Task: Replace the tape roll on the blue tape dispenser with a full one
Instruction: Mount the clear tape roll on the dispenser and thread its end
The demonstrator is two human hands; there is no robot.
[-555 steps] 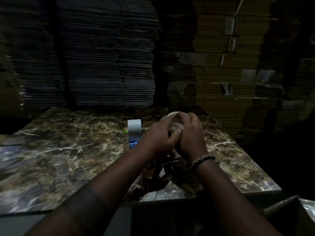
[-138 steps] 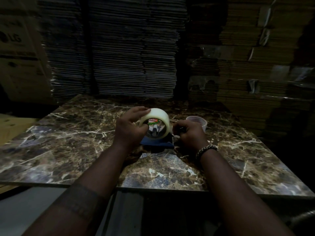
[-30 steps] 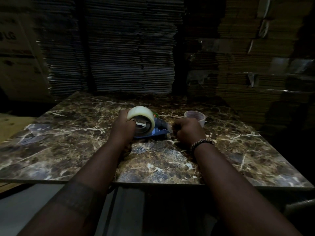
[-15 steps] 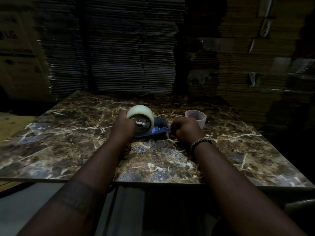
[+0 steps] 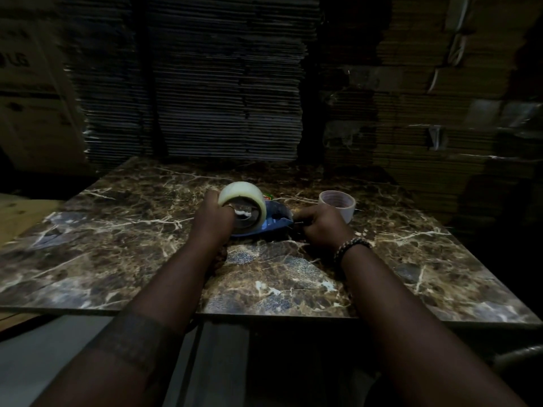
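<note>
full tape roll (image 5: 243, 204) sits on the blue tape dispenser (image 5: 274, 221), near the middle of the marble counter (image 5: 117, 245). left hand (image 5: 213, 221) grips the roll from its left side, fingers wrapped on the rim and clamped on it. right hand (image 5: 320, 227) rests closed at the front end of the dispenser, just beside its tip; fingers curled together there, but cannot tell if pinching the loose end of tape or only holding the body, because too dark and too small. old roll (image 5: 338, 204), almost only a core, stands on the counter just behind the right hand, apart from the dispenser. stacks of flat cardboard (image 5: 223, 83) behind the counter.

probably the step in hand: seating the new roll and leading the tape end toward the cutter at the front.

to do it well:
- keep the left hand firm on the roll, so no spinning while pulling.
- pull the free end straight and flat along the body, sticky side down, no twist.
- pass it under the guide, if there is one, and up to the blade; keep fingertips away from the teeth.
- check that the roll is pushed fully on the hub, not tilted.
- hold the dispenser down on the counter, since easy to slide on smooth marble.
</note>
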